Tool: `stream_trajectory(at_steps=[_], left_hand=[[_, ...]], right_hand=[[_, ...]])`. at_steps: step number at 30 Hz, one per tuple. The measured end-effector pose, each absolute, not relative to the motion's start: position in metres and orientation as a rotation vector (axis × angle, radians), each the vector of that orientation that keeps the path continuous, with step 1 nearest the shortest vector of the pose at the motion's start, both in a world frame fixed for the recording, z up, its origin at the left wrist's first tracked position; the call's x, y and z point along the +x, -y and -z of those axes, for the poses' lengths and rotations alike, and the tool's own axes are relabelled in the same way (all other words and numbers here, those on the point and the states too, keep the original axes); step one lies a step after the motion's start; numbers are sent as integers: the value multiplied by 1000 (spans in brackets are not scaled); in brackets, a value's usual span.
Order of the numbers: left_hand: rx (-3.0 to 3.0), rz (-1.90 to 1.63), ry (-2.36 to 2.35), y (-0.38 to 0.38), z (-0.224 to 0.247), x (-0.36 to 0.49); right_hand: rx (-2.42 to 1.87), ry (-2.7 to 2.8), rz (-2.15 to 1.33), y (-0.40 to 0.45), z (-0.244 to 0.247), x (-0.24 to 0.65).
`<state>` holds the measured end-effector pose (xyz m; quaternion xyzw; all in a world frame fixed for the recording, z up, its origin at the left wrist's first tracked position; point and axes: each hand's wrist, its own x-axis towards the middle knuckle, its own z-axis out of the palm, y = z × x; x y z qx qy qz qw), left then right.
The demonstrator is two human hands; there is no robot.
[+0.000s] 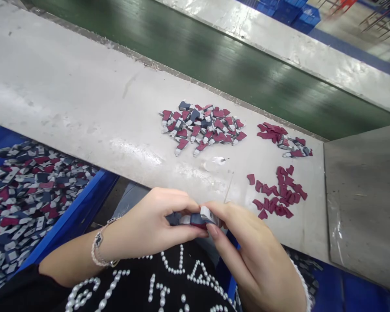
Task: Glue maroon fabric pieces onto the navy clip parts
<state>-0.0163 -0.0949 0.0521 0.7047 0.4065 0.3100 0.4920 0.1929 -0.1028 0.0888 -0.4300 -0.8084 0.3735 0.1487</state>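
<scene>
In the head view, my left hand [159, 216] is closed on a small plastic part [198, 220] in navy, white and maroon, low in front of my body. My right hand [247, 247] pinches the white end of the same part between thumb and fingers. The fingers cover much of it, and I cannot tell whether it is one piece or several together. Beyond the hands lies a pile of similar maroon, navy and light grey parts [204, 125]. Flat maroon pieces [282, 195] are scattered to the right.
More maroon pieces [271, 131] and several grey-and-maroon parts [295, 147] lie farther back. A small white object [219, 160] with a dark tip rests on the worktable [84, 95]. At left stands a blue bin [81, 208] full of parts. A green belt [182, 47] runs behind; a panel [364, 195] borders the right.
</scene>
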Motion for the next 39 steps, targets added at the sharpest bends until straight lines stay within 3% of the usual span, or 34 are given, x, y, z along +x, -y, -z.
stream_trajectory(at_steps=[21, 27, 33, 39], left_hand=[[1688, -712, -1047, 97, -47, -14], [1442, -736, -1109, 110, -19, -13], [945, -563, -1330, 152, 19, -76], [823, -821, -1890, 183, 2, -160]], right_hand=[[-1246, 2285, -1104, 103, -86, 192], [-1249, 2318, -1214, 103, -54, 183], [-1032, 2319, -1578, 108, -1, 168], [-1074, 2326, -1453, 89, -4, 172]])
